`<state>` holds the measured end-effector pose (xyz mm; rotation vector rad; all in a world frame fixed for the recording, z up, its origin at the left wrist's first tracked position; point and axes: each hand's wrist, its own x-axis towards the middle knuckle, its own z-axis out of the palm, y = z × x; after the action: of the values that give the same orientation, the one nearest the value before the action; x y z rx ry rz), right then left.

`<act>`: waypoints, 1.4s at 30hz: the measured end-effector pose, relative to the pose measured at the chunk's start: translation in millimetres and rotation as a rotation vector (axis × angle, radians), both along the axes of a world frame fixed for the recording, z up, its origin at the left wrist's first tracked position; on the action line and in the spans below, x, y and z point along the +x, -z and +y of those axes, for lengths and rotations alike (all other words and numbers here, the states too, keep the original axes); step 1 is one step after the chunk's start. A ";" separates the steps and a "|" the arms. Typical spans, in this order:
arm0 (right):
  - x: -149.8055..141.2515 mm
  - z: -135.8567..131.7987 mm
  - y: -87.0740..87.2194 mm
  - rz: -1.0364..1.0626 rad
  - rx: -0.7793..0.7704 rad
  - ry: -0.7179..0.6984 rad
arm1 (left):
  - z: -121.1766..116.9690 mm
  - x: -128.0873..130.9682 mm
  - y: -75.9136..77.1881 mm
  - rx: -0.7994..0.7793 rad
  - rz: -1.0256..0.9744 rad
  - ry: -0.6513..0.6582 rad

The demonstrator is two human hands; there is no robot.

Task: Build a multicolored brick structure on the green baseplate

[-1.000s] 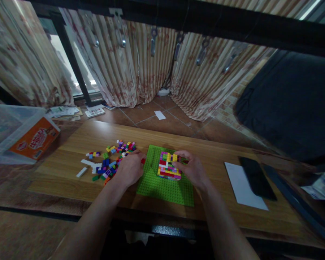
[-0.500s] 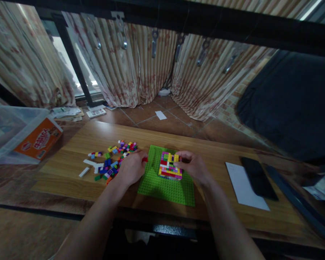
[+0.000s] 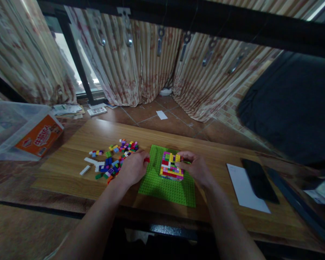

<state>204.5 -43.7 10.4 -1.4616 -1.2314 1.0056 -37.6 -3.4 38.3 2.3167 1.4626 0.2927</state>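
A red toy brick (image 3: pixel 147 159) is pinched between the fingertips of my left hand (image 3: pixel 134 167), above the left edge of the green baseplate (image 3: pixel 168 195). On the baseplate stands a block built of many-coloured toy bricks (image 3: pixel 171 173), with rows of yellow, red, pink and white on top. My right hand (image 3: pixel 196 168) grips this block at its upper right, thumb and fingers set on its side and top. Those fingers hide part of the block's right edge. Just left of my left hand lies a loose pile of toy bricks (image 3: pixel 108 168), partly covered by the hand.
Right of the baseplate, a white sheet (image 3: pixel 241 191) lies partly under a black phone-like slab (image 3: pixel 260 180) on the wooden table (image 3: pixel 76 159). A clear plastic box (image 3: pixel 18 122) with an orange label stands off the table's left end. Striped curtains (image 3: pixel 151 68) hang beyond.
The camera view has shifted slightly, so the scene sits a little to the right. Both hands keep nearly the same place and grip relative to the bricks.
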 end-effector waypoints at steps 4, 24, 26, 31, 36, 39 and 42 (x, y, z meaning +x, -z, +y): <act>0.9 2.5 -0.3 0.042 -0.040 0.033 | 1.6 -0.2 2.0 0.013 -0.064 -0.004; -8.6 -12.3 -11.6 -0.233 0.155 0.156 | -10.1 30.1 0.5 -0.863 -1.368 -0.210; -17.5 -17.7 -21.3 -0.283 0.250 0.137 | -9.9 29.8 -0.5 -0.882 -1.375 -0.219; -46.7 -27.4 -34.0 -0.393 0.348 -0.021 | -12.2 31.0 -0.4 -0.871 -1.338 -0.176; -58.8 -26.4 -28.2 -0.540 0.426 -0.017 | -15.2 34.6 -0.2 -0.839 -1.284 -0.077; -58.2 -25.8 -25.3 -0.564 0.425 -0.004 | -15.5 36.5 -1.2 -0.805 -1.261 -0.067; -57.6 -27.5 -25.8 -0.521 0.400 0.013 | -14.9 37.0 -1.7 -0.785 -1.250 -0.093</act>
<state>146.9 -71.2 36.3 -1.4441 -1.6742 0.3341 -0.7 -18.4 40.0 1.0122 0.7667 0.8124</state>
